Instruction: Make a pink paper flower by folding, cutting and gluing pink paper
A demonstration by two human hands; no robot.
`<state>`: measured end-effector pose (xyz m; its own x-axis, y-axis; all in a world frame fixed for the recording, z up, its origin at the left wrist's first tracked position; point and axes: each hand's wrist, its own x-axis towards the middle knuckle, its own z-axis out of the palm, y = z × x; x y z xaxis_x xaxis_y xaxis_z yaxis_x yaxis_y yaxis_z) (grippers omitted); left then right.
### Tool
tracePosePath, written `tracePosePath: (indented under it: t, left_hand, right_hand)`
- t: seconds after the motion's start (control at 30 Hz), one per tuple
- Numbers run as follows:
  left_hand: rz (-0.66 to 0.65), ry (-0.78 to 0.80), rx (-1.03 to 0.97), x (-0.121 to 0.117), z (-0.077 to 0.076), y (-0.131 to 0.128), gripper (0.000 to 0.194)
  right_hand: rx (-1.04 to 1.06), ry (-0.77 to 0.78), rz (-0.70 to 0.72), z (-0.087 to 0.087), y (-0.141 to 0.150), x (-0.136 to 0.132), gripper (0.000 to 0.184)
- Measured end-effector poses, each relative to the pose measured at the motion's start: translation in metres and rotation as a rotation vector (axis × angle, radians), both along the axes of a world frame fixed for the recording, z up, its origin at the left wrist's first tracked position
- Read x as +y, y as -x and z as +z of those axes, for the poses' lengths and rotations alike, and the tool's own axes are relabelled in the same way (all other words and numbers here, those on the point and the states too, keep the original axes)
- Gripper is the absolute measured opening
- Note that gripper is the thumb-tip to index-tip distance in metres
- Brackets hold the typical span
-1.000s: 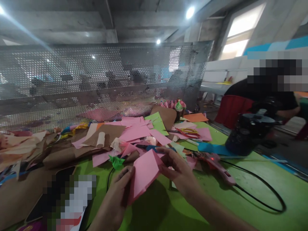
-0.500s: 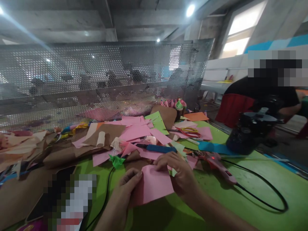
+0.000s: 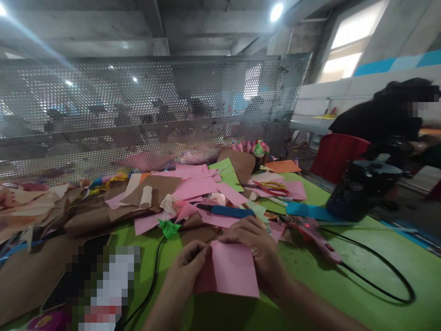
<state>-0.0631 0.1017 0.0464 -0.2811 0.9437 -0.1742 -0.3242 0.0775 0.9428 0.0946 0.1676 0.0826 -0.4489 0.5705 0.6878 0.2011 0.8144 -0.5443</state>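
A square pink sheet (image 3: pixel 236 271), thin like paper or felt, is held up over the green table with a bend running down its left part. My left hand (image 3: pixel 188 269) pinches its upper left edge between thumb and fingers. At the top and right edge, my right hand (image 3: pixel 253 243) grips the sheet with curled fingers; the right thumb is hidden behind it. Just beyond my hands lies a blue-handled tool (image 3: pixel 227 211) on a heap of pink pieces (image 3: pixel 200 186).
To the right, a pink glue gun (image 3: pixel 320 241) with a lit red light trails a black cable. Behind it stands a dark tumbler (image 3: pixel 358 188). Yellow-and-red scissors (image 3: pixel 272 186) lie among scraps. A phone (image 3: pixel 79 266) rests at left. A perforated metal screen (image 3: pixel 144 115) borders the back; a person sits at right.
The pink sheet has tilted and shifted slightly right and down, showing a bend. My right fingers have moved along its top edge. The view has shifted slightly.
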Motion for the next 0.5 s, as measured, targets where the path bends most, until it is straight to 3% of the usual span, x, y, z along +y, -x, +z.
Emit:
tracePosePath:
  t: [0.17, 0.33, 0.5]
  left_hand:
    - [-0.08, 0.002, 0.01, 0.003, -0.006, 0.003, 0.04]
    - [-0.05, -0.046, 0.017, 0.003, -0.007, 0.004, 0.039]
    - [-0.078, -0.05, 0.053, 0.005, -0.013, 0.005, 0.039]
  right_hand:
    - [-0.012, -0.03, -0.003, -0.004, 0.001, -0.001, 0.013]
    - [-0.058, -0.007, 0.048, -0.002, 0.0, 0.001, 0.021]
    - [-0.035, 0.003, 0.021, -0.002, 0.001, 0.0, 0.017]
